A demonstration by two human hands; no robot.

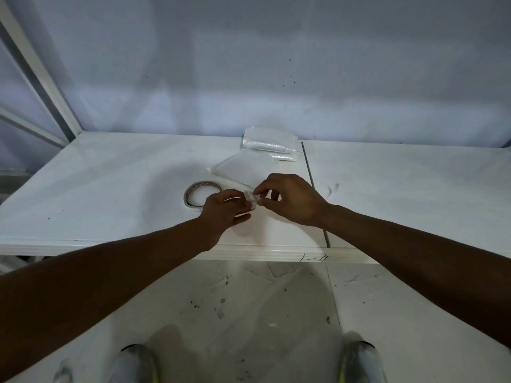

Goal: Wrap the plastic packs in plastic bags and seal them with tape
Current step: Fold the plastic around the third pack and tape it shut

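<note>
My left hand and my right hand meet above the white table, both pinching a small crumpled clear piece of tape between fingertips. A roll of tape lies flat on the table just left of my left hand. Behind my hands rests a flat pack wrapped in a plastic bag. A stack of clear plastic bags sits farther back by the wall.
The white table has a dark seam running front to back right of my right hand. A pale wall stands behind it, a white frame post at far left. Floor and my shoes show below.
</note>
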